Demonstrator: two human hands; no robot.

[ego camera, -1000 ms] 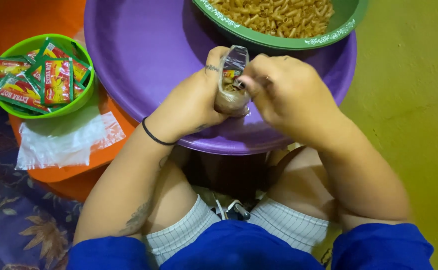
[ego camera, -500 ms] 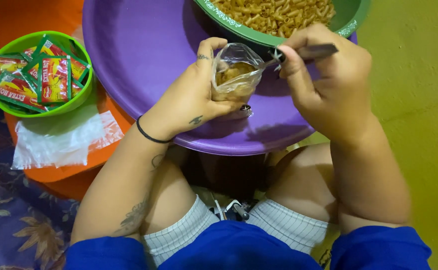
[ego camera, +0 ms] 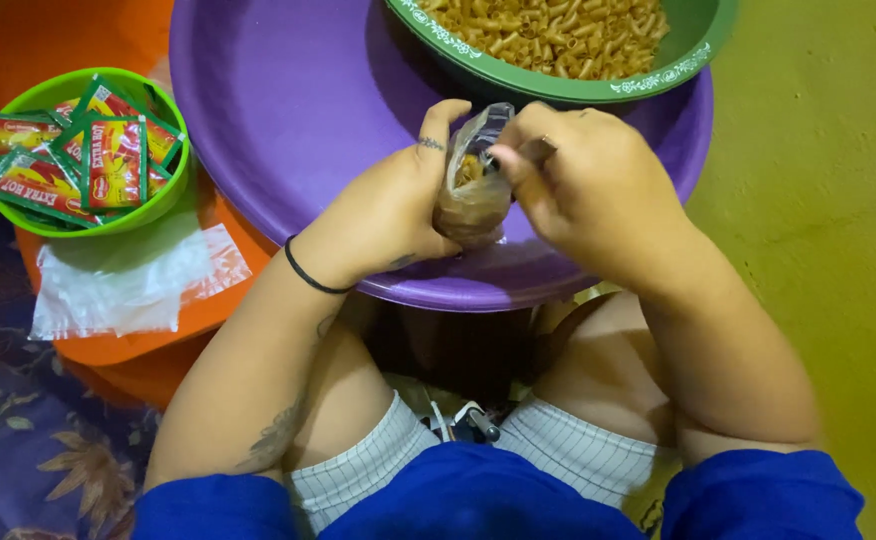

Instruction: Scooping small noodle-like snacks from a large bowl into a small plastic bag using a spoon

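Observation:
My left hand point(ego camera: 388, 210) grips a small clear plastic bag point(ego camera: 470, 200) partly filled with fried macaroni snack, held upright over the purple basin point(ego camera: 288, 110). My right hand point(ego camera: 578, 180) is closed around a spoon handle point(ego camera: 540, 150) at the bag's mouth; the spoon's bowl is hidden inside the bag. Just beyond the hands sits a green bowl point(ego camera: 658, 75) heaped with the same macaroni snack point(ego camera: 548, 35).
A light green bowl point(ego camera: 163, 195) at the left holds several red and green seasoning sachets point(ego camera: 108, 160). Below it a stack of clear plastic bags point(ego camera: 128, 280) lies on an orange lid point(ego camera: 208, 305). Yellow-green floor at right; patterned blue cloth at lower left.
My right hand has come down from the green bowl and put the spoon into the bag's mouth. My left hand has tilted the bag slightly toward it.

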